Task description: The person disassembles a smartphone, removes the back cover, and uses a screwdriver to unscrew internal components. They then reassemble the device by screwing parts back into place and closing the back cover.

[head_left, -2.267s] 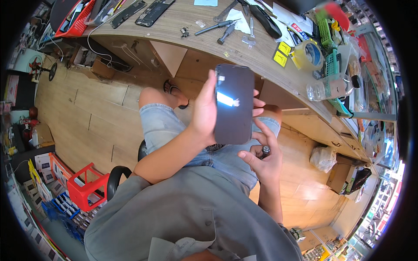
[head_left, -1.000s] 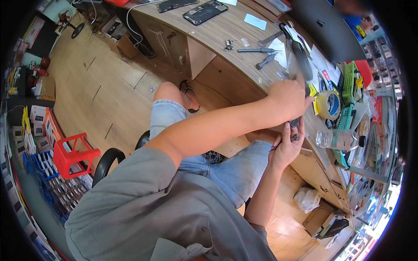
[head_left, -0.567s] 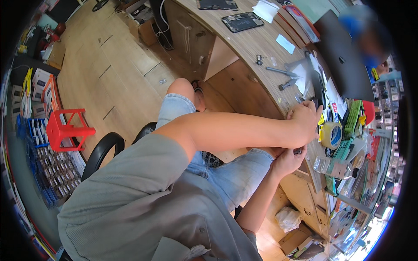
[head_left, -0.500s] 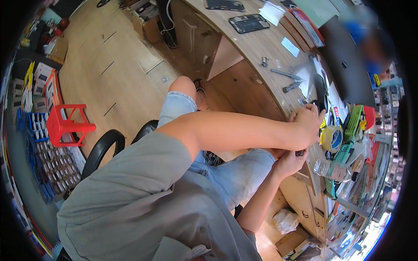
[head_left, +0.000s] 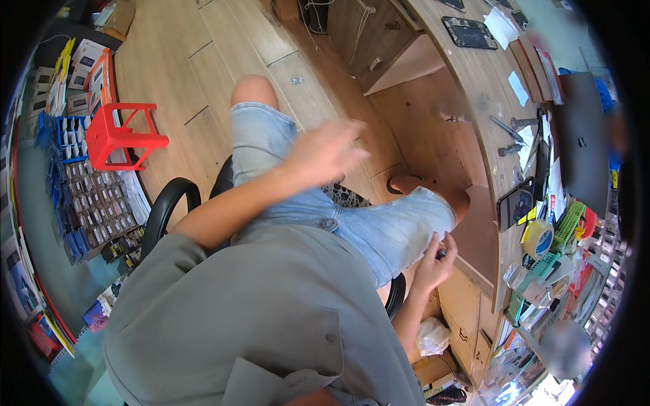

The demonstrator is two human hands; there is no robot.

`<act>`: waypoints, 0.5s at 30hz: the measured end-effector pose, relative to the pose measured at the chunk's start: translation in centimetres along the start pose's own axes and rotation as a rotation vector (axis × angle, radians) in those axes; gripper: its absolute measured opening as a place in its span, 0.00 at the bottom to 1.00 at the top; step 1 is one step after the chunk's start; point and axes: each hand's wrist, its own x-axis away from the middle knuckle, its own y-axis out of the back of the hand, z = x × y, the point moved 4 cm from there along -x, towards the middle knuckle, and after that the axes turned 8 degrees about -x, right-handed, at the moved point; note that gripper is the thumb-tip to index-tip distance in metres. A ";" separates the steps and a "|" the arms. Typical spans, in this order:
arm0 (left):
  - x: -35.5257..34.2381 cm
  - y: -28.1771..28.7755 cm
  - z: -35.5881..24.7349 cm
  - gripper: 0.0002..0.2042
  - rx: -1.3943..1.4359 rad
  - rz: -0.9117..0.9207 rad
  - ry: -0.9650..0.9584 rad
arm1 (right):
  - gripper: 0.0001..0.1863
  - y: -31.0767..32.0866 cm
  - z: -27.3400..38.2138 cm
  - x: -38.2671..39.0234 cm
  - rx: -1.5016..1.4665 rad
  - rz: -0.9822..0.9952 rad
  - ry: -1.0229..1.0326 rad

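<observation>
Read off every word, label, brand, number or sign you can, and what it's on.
No wording is copied out here.
Phone on the desk: no readable text.
Yellow label beside it: marks too small to read.
Red-and-white label: too small to read.
White boxes at left: too small to read.
Dark panel: small emblem, unnamed.

Small dark cylindrical object point(head_left: 442, 254), in right hand point(head_left: 432, 271).

From my head, the left one of two side-by-side fisheye cameras looks steeply down over my shirt point(head_left: 250, 298), which is nearest and large. My left hand point(head_left: 328, 155) and right hand point(head_left: 435, 260) sit farther off, between floor point(head_left: 169, 74) at left and desk point(head_left: 474, 74) at right.
</observation>
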 end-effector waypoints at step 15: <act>6.4 7.2 28.7 0.26 -0.323 -0.092 0.828 | 0.16 -14.7 1.4 -6.2 0.552 0.292 0.203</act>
